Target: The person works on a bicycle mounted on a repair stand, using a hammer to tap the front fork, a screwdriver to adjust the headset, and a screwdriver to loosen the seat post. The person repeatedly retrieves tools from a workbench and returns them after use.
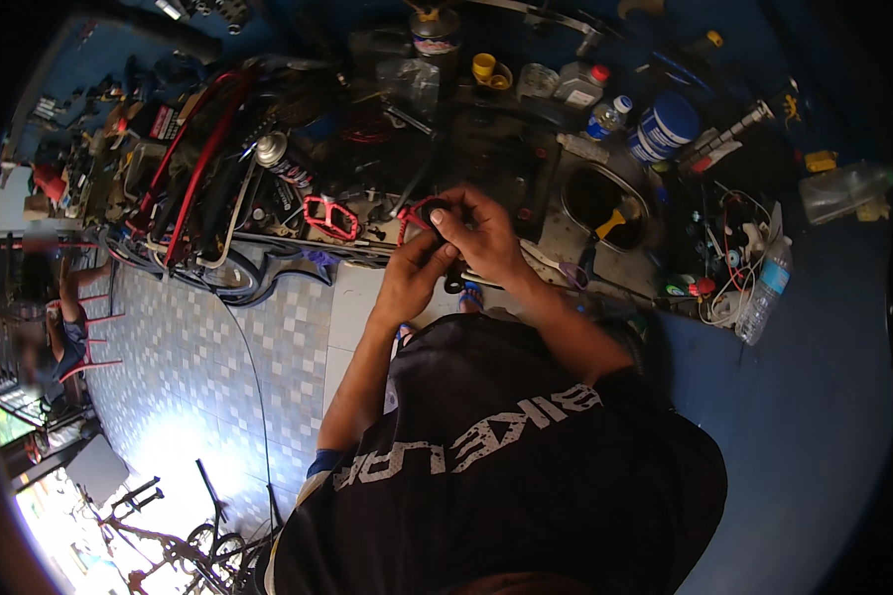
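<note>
Close together at the bench's near edge, both my hands are closed on a small black part with a round, ring-like end (433, 210). My right hand (484, 233) pinches it from above, thumb across the round end. Just below, my left hand (412, 283) grips with thumb and fingers pressed together; its fingers partly hide the part, so its exact kind is unclear. Behind the hands shows a red piece (409, 220), partly covered. A red bicycle pedal (330, 219) lies on the bench to the left of them.
A spray can (280, 157) and a red bicycle frame (200, 159) are left. To the right stand a round tin with a brush (605, 203), a blue-and-white tub (665, 127) and a water bottle (767, 293). A person (64, 317) sits far left.
</note>
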The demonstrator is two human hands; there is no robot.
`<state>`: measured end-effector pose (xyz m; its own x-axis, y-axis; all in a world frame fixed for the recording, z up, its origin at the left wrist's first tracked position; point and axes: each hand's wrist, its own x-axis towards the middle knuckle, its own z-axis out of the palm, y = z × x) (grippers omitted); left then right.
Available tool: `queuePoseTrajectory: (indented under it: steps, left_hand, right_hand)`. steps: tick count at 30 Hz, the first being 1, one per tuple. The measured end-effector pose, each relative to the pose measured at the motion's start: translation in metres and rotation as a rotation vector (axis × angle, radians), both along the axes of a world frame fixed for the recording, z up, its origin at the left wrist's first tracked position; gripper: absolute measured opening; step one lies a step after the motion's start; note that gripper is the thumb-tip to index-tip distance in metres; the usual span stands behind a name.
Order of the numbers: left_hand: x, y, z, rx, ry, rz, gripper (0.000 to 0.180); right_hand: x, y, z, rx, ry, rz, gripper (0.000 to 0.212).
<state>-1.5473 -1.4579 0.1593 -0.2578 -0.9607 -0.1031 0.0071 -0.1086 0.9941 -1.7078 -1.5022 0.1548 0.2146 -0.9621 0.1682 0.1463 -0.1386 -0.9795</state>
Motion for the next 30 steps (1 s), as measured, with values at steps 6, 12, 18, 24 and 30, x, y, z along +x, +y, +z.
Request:
queuePoseTrajectory:
  steps: [6,12,18,24,30]
  left_hand:
    - [-0.006,-0.038,-0.015,0.080,0.344,0.122,0.030]
    - [-0.035,-0.065,-0.017,0.295,0.403,-0.210,0.036]
    - [-0.066,-0.071,-0.025,0.103,-0.045,-0.116,0.045]
    - [-0.050,-0.049,-0.051,0.303,0.079,-0.021,0.038]
    - [-0.037,-0.037,-0.054,0.321,0.101,0.055,0.034]
  right_hand:
    - [-0.056,0.013,-0.024,0.345,-0.006,0.227,0.035]
    - [-0.086,0.027,-0.026,0.575,-0.355,0.347,0.032]
    - [-0.119,0.006,-0.059,0.532,-0.017,-0.180,0.031]
    - [-0.147,-0.034,-0.111,0.571,0.009,-0.456,0.040]
    - [-0.132,-0.035,-0.114,0.615,0.223,-0.563,0.039]
